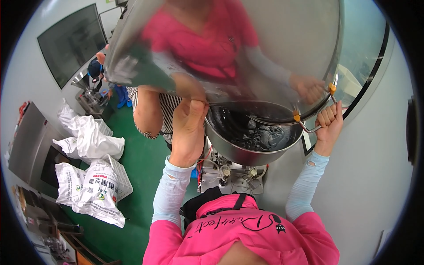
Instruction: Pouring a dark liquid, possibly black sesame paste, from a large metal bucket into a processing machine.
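Note:
A large shiny steel pot [274,39] is tipped over a round steel hopper bowl [251,155]. Glossy black paste [269,137] lies in the bowl. My right hand [329,121] is closed around the pot's wire handle [312,129], which has orange patches at its mounts. On the other side, my left hand [189,126] grips the pot's lower edge, thumb in front and its other fingers mostly hidden. Close behind the pot, a co-worker's bare forearm [148,110] and striped clothing [167,112] show; the pot hides that person's hand.
Under the bowl stands a machine [229,174] with tubes and metal fittings. White sacks [99,190] lie on the green floor [145,176] at left. Farther back, a person in a blue cap [94,69] is beside a metal funnel machine [90,95]. A wall [366,176] rises at right.

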`<state>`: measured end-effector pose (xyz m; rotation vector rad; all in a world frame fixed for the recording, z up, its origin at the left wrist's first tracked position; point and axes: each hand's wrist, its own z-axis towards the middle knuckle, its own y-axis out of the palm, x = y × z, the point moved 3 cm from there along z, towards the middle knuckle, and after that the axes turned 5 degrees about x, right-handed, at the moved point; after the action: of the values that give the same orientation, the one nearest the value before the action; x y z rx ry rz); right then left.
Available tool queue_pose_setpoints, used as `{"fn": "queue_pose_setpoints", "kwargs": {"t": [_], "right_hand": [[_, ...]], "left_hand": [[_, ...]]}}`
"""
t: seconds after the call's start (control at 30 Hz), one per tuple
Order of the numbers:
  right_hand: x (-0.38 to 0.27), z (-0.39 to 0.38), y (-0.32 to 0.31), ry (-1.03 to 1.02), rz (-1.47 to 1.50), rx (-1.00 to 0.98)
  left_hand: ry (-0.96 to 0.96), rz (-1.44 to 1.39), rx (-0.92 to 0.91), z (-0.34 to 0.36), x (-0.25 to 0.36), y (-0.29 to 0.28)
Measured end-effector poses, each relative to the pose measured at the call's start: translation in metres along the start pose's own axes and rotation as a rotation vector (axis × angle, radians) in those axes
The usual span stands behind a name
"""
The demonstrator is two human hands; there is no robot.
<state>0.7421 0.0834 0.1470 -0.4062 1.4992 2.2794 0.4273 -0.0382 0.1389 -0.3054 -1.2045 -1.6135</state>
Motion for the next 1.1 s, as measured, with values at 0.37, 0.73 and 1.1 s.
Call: {"fn": "queue_pose_setpoints", "kwargs": {"t": [0.37, 0.73, 1.1], "right_hand": [[0.001, -0.005, 0.01, -0.02, -0.022, 0.064], [0.001, -0.008, 0.012, -0.015, -0.029, 0.033], [0.001, -0.006, 0.014, 0.007, -0.017, 0.018]], "left_hand": [[0.022, -0.002, -0.03, -0.004, 0.005, -0.004], [0.014, -0.016, -0.031, -0.006, 0.006, -0.002], [-0.024, -0.044, 0.024, 0.001, 0.012, 0.002]]}}
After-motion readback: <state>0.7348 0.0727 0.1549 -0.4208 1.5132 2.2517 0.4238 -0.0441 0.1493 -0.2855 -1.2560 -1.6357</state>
